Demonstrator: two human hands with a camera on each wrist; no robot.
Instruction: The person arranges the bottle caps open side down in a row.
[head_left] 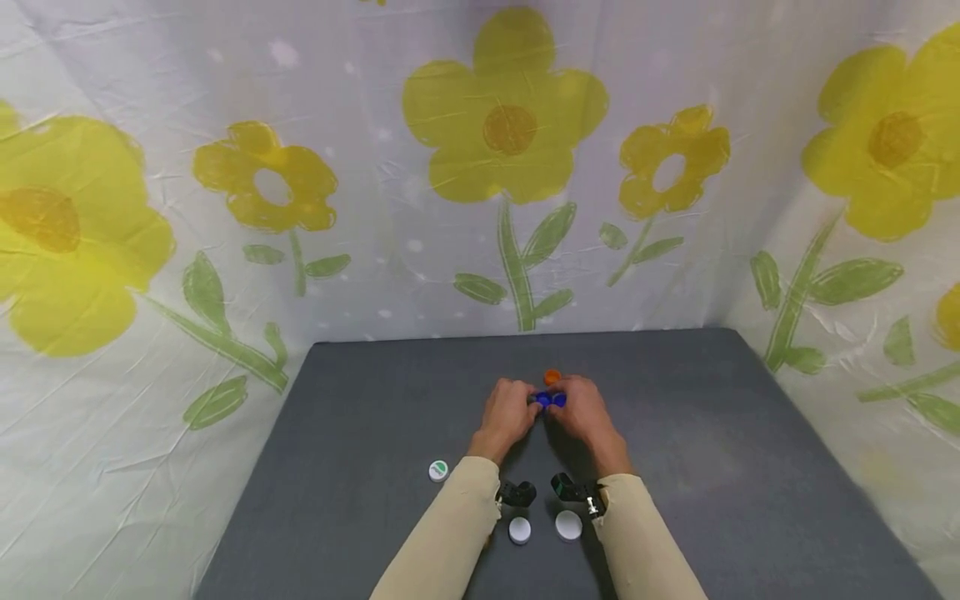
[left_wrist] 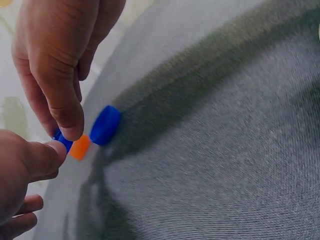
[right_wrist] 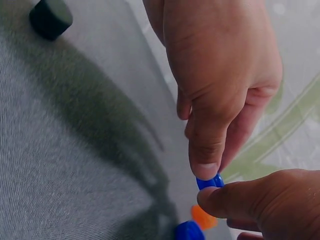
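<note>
My left hand (head_left: 507,414) and right hand (head_left: 587,410) meet near the far side of the dark grey table. Between them, a small blue bottle cap (right_wrist: 210,181) is pinched by the thumbs and fingers of both hands, mostly covered by the fingertips. Just below the hands, another blue bottle cap (left_wrist: 105,125) stands on its edge on the table in the left wrist view. Behind it sits an orange cap (head_left: 552,377), partly hidden by the fingers in the wrist views.
Nearer the body, two white caps (head_left: 520,530) lie between the forearms. A white cap with a green mark (head_left: 438,471) lies to the left. In the right wrist view, a dark green cylinder (right_wrist: 51,19) stands on the table. Flowered cloth (head_left: 450,275) hangs behind the table.
</note>
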